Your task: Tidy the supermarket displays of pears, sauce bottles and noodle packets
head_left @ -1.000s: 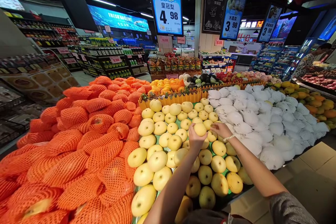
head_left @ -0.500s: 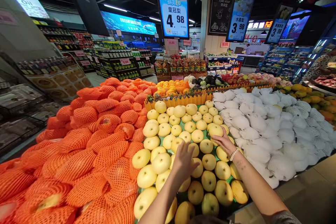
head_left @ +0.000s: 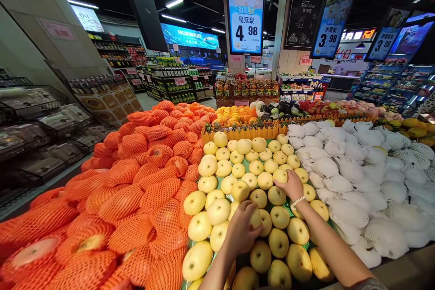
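Observation:
Pale yellow round pears lie in rows on a green mat (head_left: 294, 212) in the middle of the display. My left hand (head_left: 243, 226) is curled around a pear (head_left: 255, 219) in the nearer rows, its fingers over the top and the thumb at the near side. Farther back and to the right, my right hand (head_left: 291, 186), with a beaded bracelet at the wrist, grips another pear (head_left: 280, 176) from its right side. Part of each held fruit is hidden by the fingers.
Fruit in orange foam nets (head_left: 136, 190) is heaped on the left, and fruit in white foam nets (head_left: 350, 181) on the right. A low yellow fence (head_left: 243, 133) borders the pears at the back. Price screens (head_left: 245, 18) hang above; wire racks (head_left: 34, 131) stand far left.
My left hand has come down and closed around a pear; before, its fingers were spread above the fruit. My right hand keeps its pear, now a little lower. The view has turned left.

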`<state>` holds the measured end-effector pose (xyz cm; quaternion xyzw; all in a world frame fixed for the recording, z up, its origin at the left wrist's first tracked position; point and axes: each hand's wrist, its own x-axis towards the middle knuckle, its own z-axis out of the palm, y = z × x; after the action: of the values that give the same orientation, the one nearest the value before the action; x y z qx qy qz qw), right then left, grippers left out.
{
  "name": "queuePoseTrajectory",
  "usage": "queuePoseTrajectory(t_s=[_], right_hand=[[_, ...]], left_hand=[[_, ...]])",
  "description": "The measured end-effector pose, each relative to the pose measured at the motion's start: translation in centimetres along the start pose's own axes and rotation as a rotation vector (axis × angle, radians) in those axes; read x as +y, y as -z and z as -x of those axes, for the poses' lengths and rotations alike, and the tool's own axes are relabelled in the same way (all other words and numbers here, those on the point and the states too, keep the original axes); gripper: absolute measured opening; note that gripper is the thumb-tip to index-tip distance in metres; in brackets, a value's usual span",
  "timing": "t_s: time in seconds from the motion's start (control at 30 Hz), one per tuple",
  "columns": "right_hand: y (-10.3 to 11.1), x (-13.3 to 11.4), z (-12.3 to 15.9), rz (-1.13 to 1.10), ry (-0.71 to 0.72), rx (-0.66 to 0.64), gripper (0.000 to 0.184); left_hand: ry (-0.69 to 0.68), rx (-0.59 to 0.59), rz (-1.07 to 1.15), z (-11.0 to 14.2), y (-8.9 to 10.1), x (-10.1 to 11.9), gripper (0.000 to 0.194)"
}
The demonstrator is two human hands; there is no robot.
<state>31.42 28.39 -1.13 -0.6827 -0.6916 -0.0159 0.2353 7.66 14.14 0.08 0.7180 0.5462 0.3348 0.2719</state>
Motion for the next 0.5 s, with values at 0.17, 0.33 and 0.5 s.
queuePoseTrajectory(t_s=[0.17, 0.33, 0.5], right_hand=[[1.6, -0.4, -0.4, 0.025, -0.028, -0.12, 0.063], [5.4, -2.4, 1.9, -0.265, 0.069, -0.063, 0.065], [7.4, -5.7, 7.8, -1.105, -0.048, -0.509, 0.052]], left_hand=[[0.068, 0.099, -0.127, 0.5, -1.0, -0.3, 0.066], [0.09, 0.2, -0.007, 0.8, -1.3, -0.4, 0.068], [0.025, 0.334, 0.201, 0.6, -0.2, 2.8, 0.071]])
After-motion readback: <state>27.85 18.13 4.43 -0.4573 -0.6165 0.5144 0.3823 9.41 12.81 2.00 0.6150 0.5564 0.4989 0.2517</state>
